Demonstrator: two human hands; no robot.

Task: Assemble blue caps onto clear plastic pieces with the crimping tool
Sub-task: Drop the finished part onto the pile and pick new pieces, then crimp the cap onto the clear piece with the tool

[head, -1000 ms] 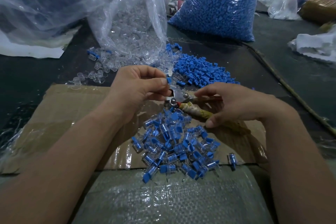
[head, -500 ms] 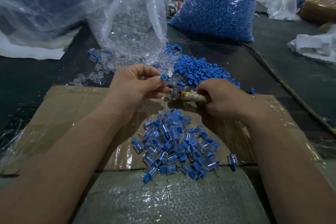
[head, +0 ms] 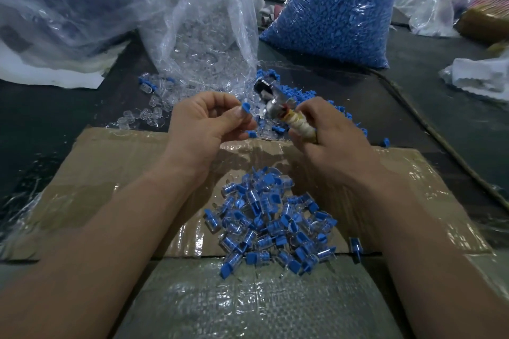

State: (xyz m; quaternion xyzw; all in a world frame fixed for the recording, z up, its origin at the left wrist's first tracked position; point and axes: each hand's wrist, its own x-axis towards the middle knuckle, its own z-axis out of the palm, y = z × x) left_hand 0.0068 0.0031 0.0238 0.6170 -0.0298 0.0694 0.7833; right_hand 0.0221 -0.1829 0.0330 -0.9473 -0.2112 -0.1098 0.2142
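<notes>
Left hand (head: pixel 205 125) pinches blue-capped piece (head: pixel 245 108); right hand (head: pixel 329 136) grips crimping tool (head: pixel 286 111).
Both above cardboard's (head: pixel 115 173) far edge; assembled pile (head: pixel 270 220) near, loose blue caps (head: pixel 308 96) far.

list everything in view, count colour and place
capped pieces: many, blue and clear, piled on cardboard
cardboard: one, brown, under the pile
loose caps: many, blue, beyond cardboard
clear pieces: many, clear, left of loose caps
cap bag: one, blue inside, far right of centre
clear-piece bag: one, clear, far centre
big bag: one, clear, far left
sack: one, grey, nearest edge
tool: one, metal, pale wrapped handle, in right hand
held cap: one, blue, in left hand
left hand: one, pinches held cap
right hand: one, grips tool
</notes>
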